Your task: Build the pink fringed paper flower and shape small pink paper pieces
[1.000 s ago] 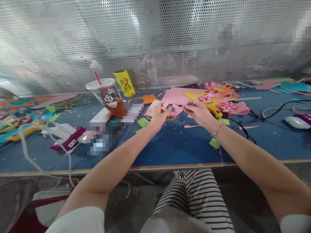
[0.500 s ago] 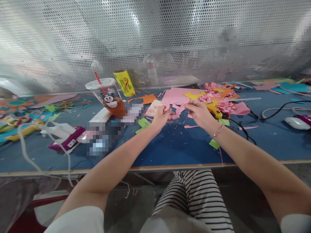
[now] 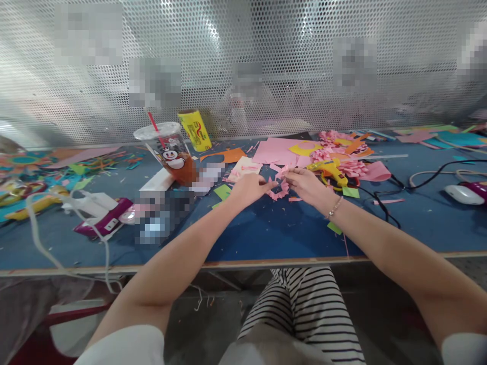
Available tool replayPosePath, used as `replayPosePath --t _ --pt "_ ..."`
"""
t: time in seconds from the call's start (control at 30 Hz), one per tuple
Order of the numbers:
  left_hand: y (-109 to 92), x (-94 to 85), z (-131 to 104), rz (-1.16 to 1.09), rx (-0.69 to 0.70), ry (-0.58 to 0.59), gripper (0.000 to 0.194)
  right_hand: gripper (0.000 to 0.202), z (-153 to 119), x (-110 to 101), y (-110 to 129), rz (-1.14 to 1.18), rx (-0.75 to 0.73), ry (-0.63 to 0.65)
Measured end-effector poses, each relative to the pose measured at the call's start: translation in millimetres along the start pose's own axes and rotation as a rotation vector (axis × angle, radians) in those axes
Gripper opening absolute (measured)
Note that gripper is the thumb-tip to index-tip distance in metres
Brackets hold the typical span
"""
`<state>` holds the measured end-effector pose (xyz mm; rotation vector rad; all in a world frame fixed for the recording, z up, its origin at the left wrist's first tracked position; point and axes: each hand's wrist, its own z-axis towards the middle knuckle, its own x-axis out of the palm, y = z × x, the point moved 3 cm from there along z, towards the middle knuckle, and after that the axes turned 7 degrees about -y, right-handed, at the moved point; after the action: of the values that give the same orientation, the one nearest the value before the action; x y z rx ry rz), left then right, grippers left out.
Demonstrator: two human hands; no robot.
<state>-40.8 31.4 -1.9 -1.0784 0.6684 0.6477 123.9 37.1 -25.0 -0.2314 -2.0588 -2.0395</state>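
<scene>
Between my hands a fringed pink paper strip [image 3: 280, 191] curves in a loop just above the blue table. My left hand [image 3: 249, 190] pinches its left side, thumb and fingers closed. The fingers of my right hand [image 3: 304, 183] close on the strip's upper right part. Beyond my right hand lies a yellow glue gun [image 3: 333, 171], next to a heap of fringed pink paper pieces [image 3: 352, 165]. A pink paper sheet [image 3: 272, 150] lies flat behind the hands. Near my left hand is a cream paper square [image 3: 245, 167] with pink scraps on it.
A plastic cup [image 3: 171, 154] with a red straw and a yellow roll [image 3: 195, 131] stand at the back left. A purple power strip [image 3: 104, 218] with white cables lies left. Black cables [image 3: 380, 197] run at right. A perforated metal panel [image 3: 285, 66] closes off the back.
The pink strip has gone from a loosely stretched piece to a rounder loop, fringe outward. My left hand has turned over and shifted slightly right; my right hand has moved slightly left.
</scene>
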Motion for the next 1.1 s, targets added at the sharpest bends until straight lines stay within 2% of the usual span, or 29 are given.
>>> replayPosePath --t 0.1,0.2,0.27,0.37,0.47,0.53,0.67,0.7,0.73,0.8,0.9,1.1 --pt "-1 -19.3 3 0.216 0.048 -0.191 0.042 0.022 1 0 0 -0.029 -0.051 -0.044" --pt "-11 -21.8 3 0.16 0.213 -0.303 0.035 0.021 3 0 0 -0.033 -0.097 -0.071" --pt "-17 -13.5 3 0.012 0.307 -0.273 0.031 0.019 3 1 -1 -0.042 -0.146 -0.048" --pt "-17 3.9 5 -0.227 0.222 -0.131 0.027 0.015 3 5 -1 -0.049 -0.196 -0.01" --pt "-13 12.6 7 -0.405 0.144 -0.094 0.023 0.016 3 6 -2 -0.079 -0.219 0.014" --pt "-9 13.3 8 -0.48 0.104 -0.099 0.021 0.019 6 5 -2 -0.179 -0.24 0.02" --pt "2 8.5 11 -0.487 0.046 -0.15 0.021 0.046 11 -6 -1 -0.732 -0.346 -0.143" --pt "4 7.1 12 -0.475 0.043 -0.165 0.02 0.047 11 -8 0 -0.885 -0.361 -0.183" --pt "7 6.0 14 -0.459 0.038 -0.18 0.02 0.042 11 -8 -1 -1.013 -0.365 -0.189" --pt "12 5.0 16 -0.423 0.021 -0.204 0.018 0.027 11 -7 -4 -1.175 -0.353 -0.112" --pt "19 6.2 19 -0.372 -0.015 -0.217 0.016 0.023 12 -2 -9 -1.253 -0.376 0.026" --pt "26 8.4 22 -0.35 -0.033 -0.197 0.017 0.012 12 0 -6 -1.065 -0.487 -0.009"
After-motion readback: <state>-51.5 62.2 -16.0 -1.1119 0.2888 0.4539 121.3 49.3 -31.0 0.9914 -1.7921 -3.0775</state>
